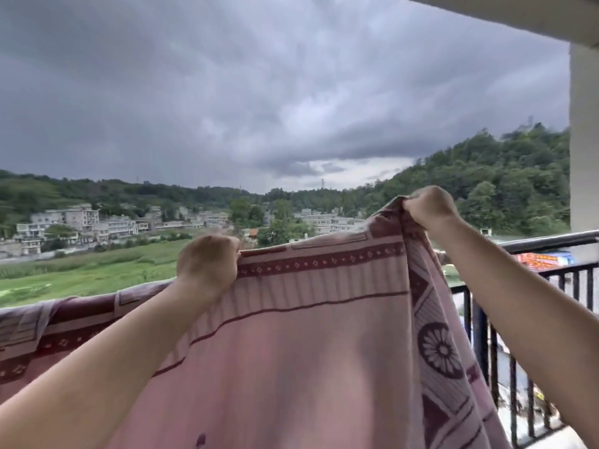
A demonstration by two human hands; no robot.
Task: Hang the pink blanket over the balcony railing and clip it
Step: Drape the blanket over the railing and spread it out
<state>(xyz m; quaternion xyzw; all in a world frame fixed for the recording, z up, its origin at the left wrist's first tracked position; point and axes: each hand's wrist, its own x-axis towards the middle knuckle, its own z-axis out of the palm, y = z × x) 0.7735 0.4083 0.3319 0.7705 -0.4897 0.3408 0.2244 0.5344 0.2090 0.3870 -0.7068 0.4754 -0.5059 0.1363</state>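
The blanket (308,351) is a soft dusty pink across its middle, crossed by one thin maroon line. Along its top edge runs a maroon band set with small pale diamond shapes, and under that a strip of faint upright ribbing in lighter pink. Its right border carries maroon triangles, striped pink panels and a dark round wheel-like flower. The part lying at the left shows maroon blocks and the same diamond band. The railing (551,241) is black, its top bar and its upright bars alike. The pillar (583,140) at the right is off-white. Beyond, the sky is dark grey-blue, the hills deep green, the field bright green, the houses pale grey.
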